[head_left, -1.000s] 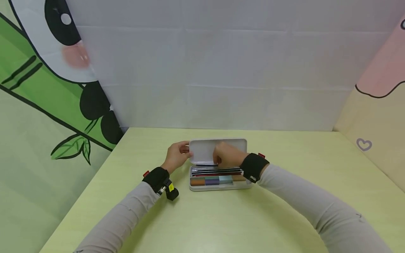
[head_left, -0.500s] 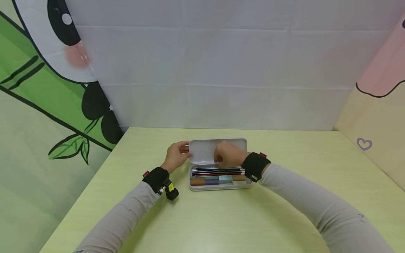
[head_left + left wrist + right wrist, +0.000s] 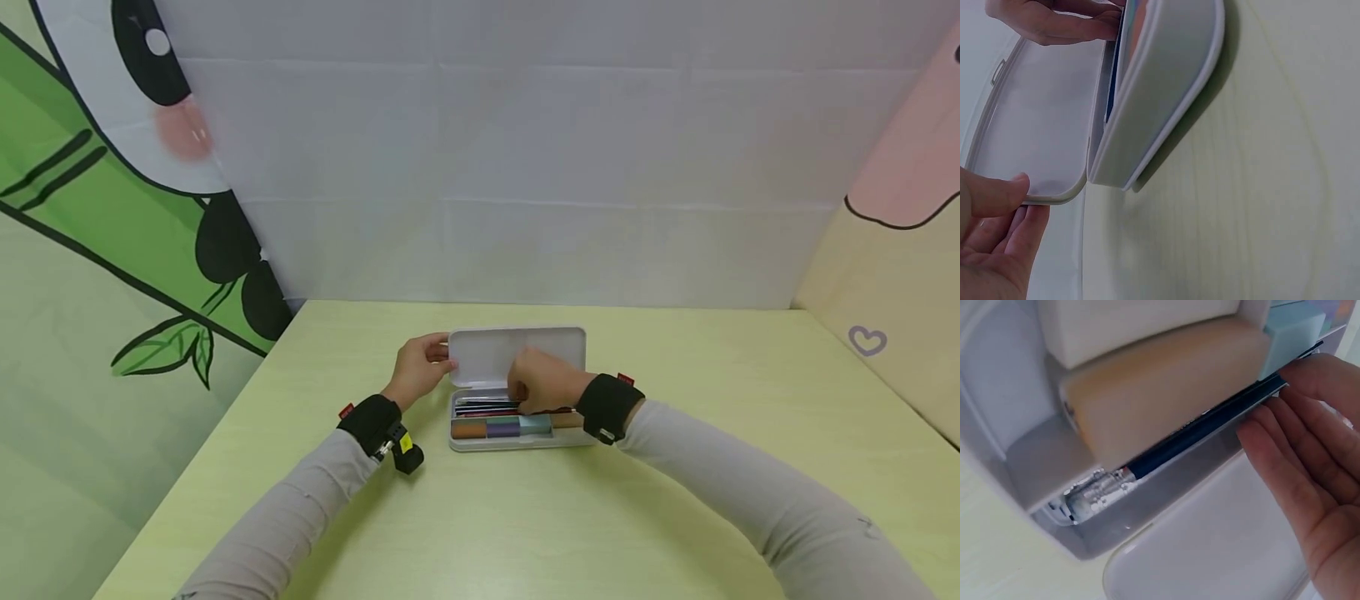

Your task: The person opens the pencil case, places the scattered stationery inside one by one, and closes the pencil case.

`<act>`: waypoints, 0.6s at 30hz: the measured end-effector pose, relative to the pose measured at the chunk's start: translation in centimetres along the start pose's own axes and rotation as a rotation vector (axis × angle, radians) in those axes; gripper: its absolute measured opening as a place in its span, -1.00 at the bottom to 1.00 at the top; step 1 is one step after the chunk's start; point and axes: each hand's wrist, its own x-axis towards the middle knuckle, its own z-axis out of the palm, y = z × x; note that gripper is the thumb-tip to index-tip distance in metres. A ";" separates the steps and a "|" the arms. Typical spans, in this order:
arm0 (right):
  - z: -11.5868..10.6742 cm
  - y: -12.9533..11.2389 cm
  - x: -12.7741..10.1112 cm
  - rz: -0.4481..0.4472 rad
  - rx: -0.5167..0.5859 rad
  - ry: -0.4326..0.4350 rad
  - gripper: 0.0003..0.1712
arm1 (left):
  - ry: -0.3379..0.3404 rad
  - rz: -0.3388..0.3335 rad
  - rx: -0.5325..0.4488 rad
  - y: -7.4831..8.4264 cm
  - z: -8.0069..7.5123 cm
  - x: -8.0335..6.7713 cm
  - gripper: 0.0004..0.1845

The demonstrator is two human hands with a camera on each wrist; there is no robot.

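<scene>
A pale grey pencil case [image 3: 517, 447] lies on the table with its lid [image 3: 480, 358] raised at the back. My left hand [image 3: 417, 367] pinches the lid's left edge between thumb and fingers; the left wrist view shows the thumb on the inside. Over the case, my right hand [image 3: 546, 382] reaches down into the pencil compartment. In the right wrist view its thumb and fingertips pinch a dark blue pencil [image 3: 1210, 425] with a silvery end, still lying in the compartment. More pencils [image 3: 480, 409] lie in that row, partly hidden by the hand.
In the case's front compartments sit an orange block [image 3: 468, 431], a purple block [image 3: 502, 429], a light blue block [image 3: 534, 425] and a tan block [image 3: 1172, 387]. The pale yellow table [image 3: 495, 525] meets a white back wall [image 3: 525, 167] and printed side panels.
My right hand has moved slightly down and toward the front of the case, from near the lid's hinge to over the pencils. The left hand keeps its hold on the lid.
</scene>
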 end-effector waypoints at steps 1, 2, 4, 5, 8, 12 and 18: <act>0.0 0.0 -0.1 -0.003 0.000 0.001 -0.88 | -0.001 -0.004 -0.001 0.1 0.0 0.0 -0.51; -0.1 0.0 -0.2 -0.007 0.000 0.001 -0.88 | -0.001 -0.005 -0.002 0.1 -0.1 0.0 -0.51; -0.1 0.1 -0.3 -0.012 0.000 0.000 -0.88 | -0.001 -0.001 -0.003 0.2 -0.1 -0.1 -0.51; -0.1 0.1 -0.3 -0.014 -0.001 -0.002 -0.89 | 0.000 0.004 0.002 0.3 -0.1 -0.1 -0.51; 0.0 0.3 -0.4 -0.022 -0.006 -0.006 -0.89 | 0.000 0.003 -0.003 0.3 -0.1 -0.1 -0.51; 0.1 0.4 -0.4 -0.021 -0.015 -0.006 -0.88 | -0.001 0.002 -0.007 0.1 0.0 0.0 -0.51; 0.2 0.6 -0.2 -0.002 -0.028 -0.013 -0.90 | 0.001 0.005 -0.008 0.0 0.1 0.1 -0.51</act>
